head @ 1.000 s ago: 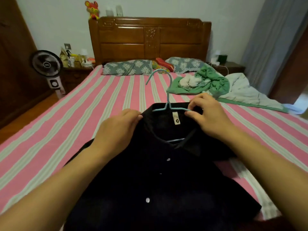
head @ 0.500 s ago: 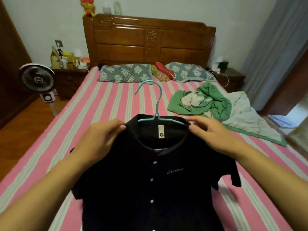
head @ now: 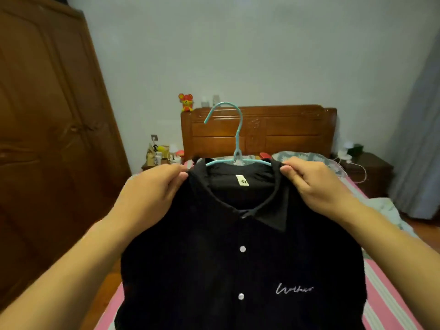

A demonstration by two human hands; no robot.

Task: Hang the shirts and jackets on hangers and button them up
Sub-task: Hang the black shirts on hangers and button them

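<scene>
A black button-front shirt (head: 228,258) hangs on a light blue hanger (head: 234,148), held up in front of the wooden headboard (head: 285,129) and above the pink striped bed (head: 390,294). The left hand (head: 152,194) pinches the shirt's shoulder just left of the collar, thumb and fingers closed on the dark cloth. The right hand (head: 316,184) pinches the opposite shoulder the same way, at the end of the hanger's arm. The hanger's hook stands upright before the headboard, its opening turned left. The collar lies open at the neck, showing a small pale label (head: 241,180) inside; below it the front is closed, with two white buttons (head: 242,248) showing down the placket. White script lettering (head: 294,288) sits on the chest, right of the buttons. A red and yellow toy figure (head: 186,102) stands on the headboard's left end. Left of the headboard is a cluttered nightstand (head: 162,156), and further left a brown wooden wardrobe (head: 47,139). Right of the headboard stands another nightstand (head: 371,170), beside a grey curtain (head: 419,139)
</scene>
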